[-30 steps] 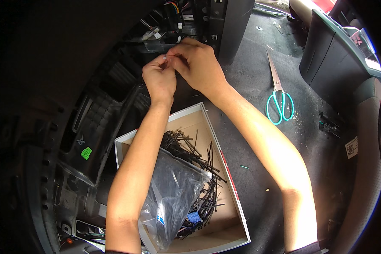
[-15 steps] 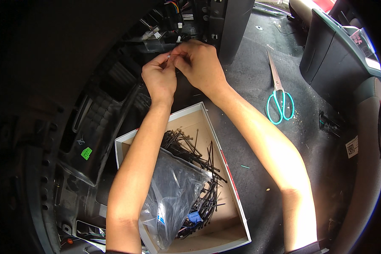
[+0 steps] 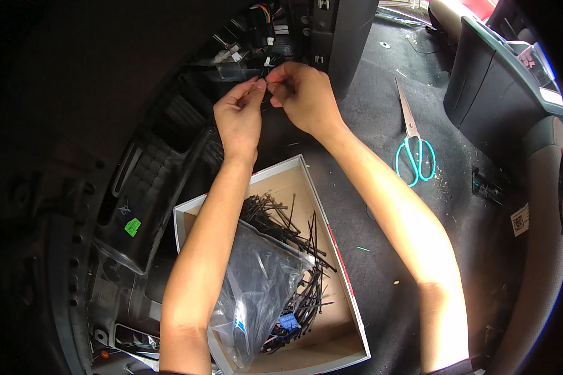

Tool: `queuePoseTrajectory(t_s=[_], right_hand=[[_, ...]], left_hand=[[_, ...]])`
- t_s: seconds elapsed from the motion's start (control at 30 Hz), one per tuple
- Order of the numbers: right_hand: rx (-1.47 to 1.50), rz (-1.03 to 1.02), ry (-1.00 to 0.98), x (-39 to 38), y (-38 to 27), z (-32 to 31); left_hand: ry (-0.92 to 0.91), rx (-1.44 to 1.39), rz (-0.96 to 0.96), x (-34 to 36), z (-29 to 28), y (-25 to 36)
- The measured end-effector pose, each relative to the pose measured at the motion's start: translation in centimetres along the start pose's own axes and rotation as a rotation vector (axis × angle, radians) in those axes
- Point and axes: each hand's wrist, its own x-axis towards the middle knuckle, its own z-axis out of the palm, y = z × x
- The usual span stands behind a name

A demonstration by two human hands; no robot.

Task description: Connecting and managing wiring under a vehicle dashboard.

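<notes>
My left hand [image 3: 238, 119] is closed, thumb and forefinger pinching what looks like a thin wire [image 3: 267, 82]. Right against those fingertips, my right hand [image 3: 304, 97] pinches the same thin strand; most of it is hidden by the fingers. Just beyond the hands hang white connectors [image 3: 230, 55] and a bundle of coloured wires [image 3: 264, 11] in an opened dark panel. Below my wrists stands a shallow cardboard box [image 3: 347, 325]. Black cable ties [image 3: 309, 297] lie loose in it, next to a clear plastic bag [image 3: 256, 294] and a small blue piece [image 3: 288, 321].
Scissors [image 3: 411, 134] with turquoise handles lie on the dark floor [image 3: 381, 250] right of my right forearm. A grey plastic console [image 3: 488, 81] and a seat edge [image 3: 538, 250] bound the right side. Black trim with a green sticker [image 3: 132, 227] runs along the left.
My hands have shifted slightly to the right. My right fingers have opened out a little from the left ones, and the small white bit between the fingertips no longer shows.
</notes>
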Motion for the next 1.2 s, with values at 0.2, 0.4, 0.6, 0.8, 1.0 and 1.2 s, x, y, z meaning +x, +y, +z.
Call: queuePoseTrajectory(t_s=[0.2, 0.4, 0.6, 0.8, 1.0, 1.2], right_hand=[[-0.186, -0.146, 0.103, -0.6, -0.2, -0.3], [-0.676, -0.117, -0.054, -0.1, -3.1, 0.9], [-0.786, -0.11, -0.038, 0.2, -1.8, 1.7], [-0.565, -0.081, -0.073, -0.8, -0.5, 0.7], [0.009, 0.11, 0.087, -2.0, 3.4, -2.0], [0.314, 0.314, 0.044, -2.2, 3.2, 0.9]], left_hand=[[0.044, -0.018, 0.062, 0.3, 0.2, -0.7], [0.004, -0.047, 0.11, 0.2, -0.1, -0.7], [0.007, 0.038, 0.089, -0.2, -0.3, -0.6], [-0.075, 0.086, 0.073, 0.2, -1.5, -1.3], [-0.122, -0.098, -0.095, -0.1, -1.1, -0.2], [-0.137, -0.071, -0.131, -0.2, -1.6, -0.4]])
